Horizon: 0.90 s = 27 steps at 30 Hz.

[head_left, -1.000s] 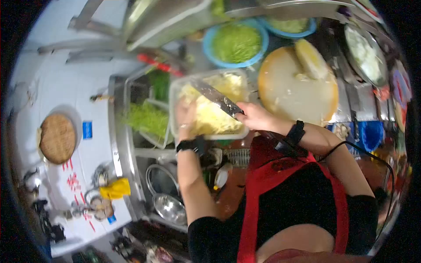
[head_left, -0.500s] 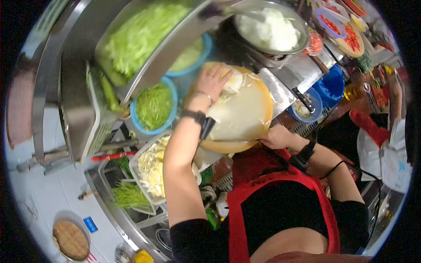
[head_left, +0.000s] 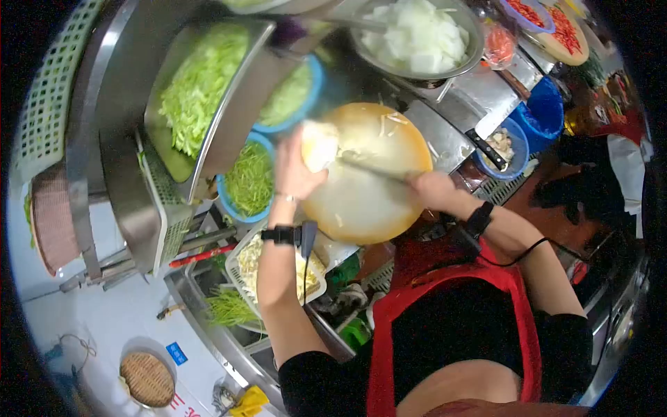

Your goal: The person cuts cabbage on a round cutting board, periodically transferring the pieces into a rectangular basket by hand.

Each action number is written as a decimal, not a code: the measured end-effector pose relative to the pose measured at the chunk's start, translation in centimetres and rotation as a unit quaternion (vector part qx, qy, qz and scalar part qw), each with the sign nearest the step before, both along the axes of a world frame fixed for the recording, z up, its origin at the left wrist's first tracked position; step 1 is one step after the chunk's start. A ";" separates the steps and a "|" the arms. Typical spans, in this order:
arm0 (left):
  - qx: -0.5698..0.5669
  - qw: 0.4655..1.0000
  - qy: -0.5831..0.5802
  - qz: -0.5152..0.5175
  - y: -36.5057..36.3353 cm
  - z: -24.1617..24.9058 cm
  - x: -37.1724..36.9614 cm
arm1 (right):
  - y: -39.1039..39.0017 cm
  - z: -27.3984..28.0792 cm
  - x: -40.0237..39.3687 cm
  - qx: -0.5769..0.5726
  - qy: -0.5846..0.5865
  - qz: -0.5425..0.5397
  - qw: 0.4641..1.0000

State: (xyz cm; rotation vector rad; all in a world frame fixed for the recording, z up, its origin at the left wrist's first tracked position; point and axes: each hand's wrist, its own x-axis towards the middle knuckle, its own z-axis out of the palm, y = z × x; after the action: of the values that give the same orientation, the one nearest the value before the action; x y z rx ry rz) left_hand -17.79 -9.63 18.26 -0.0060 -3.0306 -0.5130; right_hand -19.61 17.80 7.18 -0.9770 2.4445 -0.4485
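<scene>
My left hand (head_left: 295, 167) is closed around a pale, whitish-yellow chunk of vegetable (head_left: 319, 146) at the left side of the round cutting board (head_left: 375, 215). My right hand (head_left: 436, 191), at the board's right edge, grips a knife (head_left: 379, 170) by its handle. The blade lies across the middle of the board in view, its tip pointing left toward the chunk, slightly blurred. Thin pale shreds (head_left: 392, 118) are scattered on the far part of the board.
Blue bowls of shredded greens (head_left: 249, 177) and a metal bin of chopped greens (head_left: 198, 97) stand left. A white basket (head_left: 316, 281) holds pale shreds. Beyond the board is a metal bowl of white pieces (head_left: 420, 38). Another knife (head_left: 486, 149) lies at right, near a blue bowl (head_left: 513, 135).
My left hand has gone from lying on the vegetable at the board's far side to grasping it at the left side. The knife has moved from the near edge to the board's middle.
</scene>
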 end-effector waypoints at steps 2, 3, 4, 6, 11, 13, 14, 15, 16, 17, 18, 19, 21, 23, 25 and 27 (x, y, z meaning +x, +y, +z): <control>0.059 0.993 -0.038 0.092 0.0 0.2 3.4 | 0.7 0.2 -2.0 -0.015 0.039 -0.034 0.999; 0.060 0.989 -0.068 0.121 0.2 -0.7 4.9 | 1.1 0.6 -2.6 -0.034 0.057 -0.044 0.997; 0.049 0.978 -0.128 0.157 1.3 -1.2 5.9 | 1.5 0.5 -2.9 -0.033 0.055 -0.035 0.997; 0.050 0.969 -0.150 0.189 3.2 -4.7 6.8 | 2.3 0.4 -3.2 -0.109 0.079 -0.036 0.990; -0.033 0.973 -0.014 0.230 6.5 -13.2 9.5 | 3.2 3.0 -0.8 -0.129 0.105 0.019 0.986; -0.151 0.955 0.145 0.212 7.2 -14.7 11.6 | 3.0 4.1 0.2 -0.163 0.111 0.041 0.979; -0.171 0.946 0.163 0.222 7.4 -15.3 12.1 | 2.7 4.5 0.4 -0.158 0.122 0.060 0.978; -0.171 0.946 0.160 0.223 7.8 -14.9 12.3 | 2.3 4.2 0.7 -0.157 0.119 0.061 0.978; -0.166 0.946 0.156 0.230 8.2 -14.4 12.2 | 2.0 3.8 0.8 -0.115 0.107 0.074 0.985; -0.160 0.946 0.152 0.236 8.5 -13.9 12.1 | 1.8 3.6 0.8 -0.073 0.096 0.086 0.989; -0.157 0.947 0.152 0.237 8.4 -13.7 12.0 | 1.6 3.9 0.7 -0.070 0.097 0.087 0.989; -0.160 0.949 0.136 0.236 8.3 -13.6 12.0 | 1.4 4.3 0.6 -0.038 0.096 0.099 0.990; -0.160 0.951 0.116 0.237 7.7 -14.0 11.9 | 0.4 4.5 0.4 -0.003 0.093 0.115 0.989; -0.175 0.955 0.081 0.224 6.9 -14.9 12.0 | -1.9 4.4 0.2 0.084 0.053 0.113 0.989; -0.160 0.960 0.064 0.219 6.6 -15.4 12.8 | -5.4 1.1 0.4 0.060 0.021 0.088 0.994; -0.154 0.960 0.076 0.220 5.5 -14.7 11.3 | -7.8 -1.9 -0.1 0.057 0.052 0.094 0.993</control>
State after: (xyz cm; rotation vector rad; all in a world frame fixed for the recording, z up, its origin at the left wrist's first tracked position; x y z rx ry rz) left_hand -6.53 -4.16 3.59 0.5690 -2.7960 -0.0016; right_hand -19.70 9.97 5.31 -1.1934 2.4088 -0.1962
